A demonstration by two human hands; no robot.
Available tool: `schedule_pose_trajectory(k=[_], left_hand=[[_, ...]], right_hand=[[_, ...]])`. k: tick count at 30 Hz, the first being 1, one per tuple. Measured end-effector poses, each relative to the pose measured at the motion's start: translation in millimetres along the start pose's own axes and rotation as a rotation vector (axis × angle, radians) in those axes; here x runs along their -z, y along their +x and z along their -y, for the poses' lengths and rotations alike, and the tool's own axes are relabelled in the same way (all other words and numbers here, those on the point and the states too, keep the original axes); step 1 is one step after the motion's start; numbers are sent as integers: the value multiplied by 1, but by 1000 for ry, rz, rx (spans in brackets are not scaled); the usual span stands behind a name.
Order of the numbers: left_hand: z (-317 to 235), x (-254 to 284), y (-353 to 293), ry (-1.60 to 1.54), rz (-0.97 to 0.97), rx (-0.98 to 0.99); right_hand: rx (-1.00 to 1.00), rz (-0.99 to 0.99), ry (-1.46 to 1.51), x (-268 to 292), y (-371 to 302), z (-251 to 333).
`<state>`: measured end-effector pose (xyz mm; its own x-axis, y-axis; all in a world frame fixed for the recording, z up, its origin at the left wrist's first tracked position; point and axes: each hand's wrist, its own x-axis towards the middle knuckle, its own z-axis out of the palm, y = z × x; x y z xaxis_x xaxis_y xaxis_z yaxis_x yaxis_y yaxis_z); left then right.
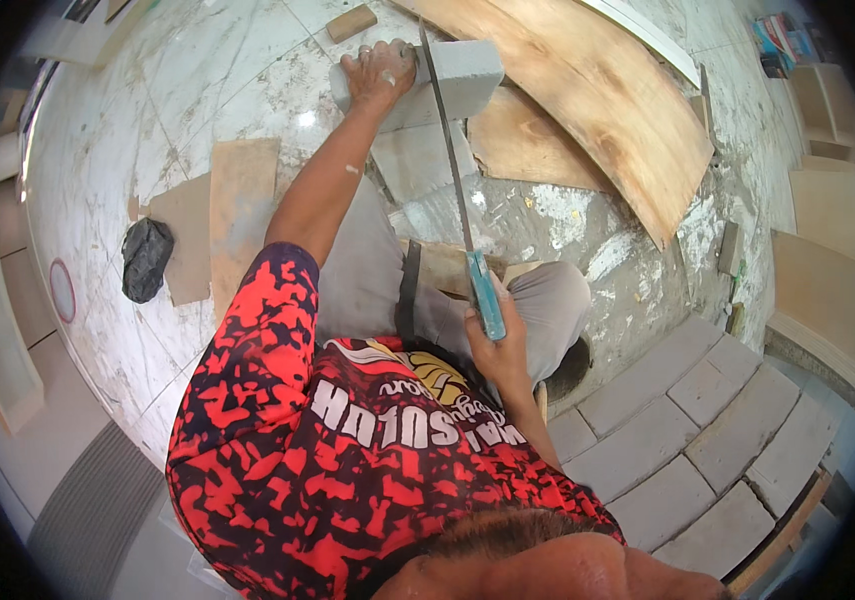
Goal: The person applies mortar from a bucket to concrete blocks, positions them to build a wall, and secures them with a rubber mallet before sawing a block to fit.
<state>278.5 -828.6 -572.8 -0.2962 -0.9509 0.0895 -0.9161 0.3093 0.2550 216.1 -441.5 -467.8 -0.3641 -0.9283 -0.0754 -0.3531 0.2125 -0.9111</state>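
Note:
A pale grey lightweight concrete block [472, 78] lies at the top middle of the head view. My left hand [380, 76] grips its upper left part, fingers curled over the edge. In my right hand [500, 345] is a handsaw [454, 160], held by its teal handle close to my knee. Its long narrow blade points away from me and crosses the block just right of my left hand. Whether the teeth have entered the block I cannot tell. Below the block is a flat grey slab [417, 158], partly covered.
Curved plywood [587, 90] lies right of the block. A small wood offcut [351, 22] sits beyond my left hand. On the left are a tan board [244, 215] and a crumpled black plastic bag [147, 260]. Grey blocks [702, 430] lie in rows at lower right.

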Motion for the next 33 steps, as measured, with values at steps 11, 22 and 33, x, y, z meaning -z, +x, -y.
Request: schedule_pose_trajectory(k=[11, 22, 33], left_hand=[[3, -4, 3, -12, -84, -36], [-5, 12, -2, -8, -17, -1], [-7, -3, -19, 2, -103, -19]], right_hand=[[146, -140, -45, -12, 23, -8], [-4, -24, 6, -12, 22, -7], [-28, -24, -21, 1, 15, 6]])
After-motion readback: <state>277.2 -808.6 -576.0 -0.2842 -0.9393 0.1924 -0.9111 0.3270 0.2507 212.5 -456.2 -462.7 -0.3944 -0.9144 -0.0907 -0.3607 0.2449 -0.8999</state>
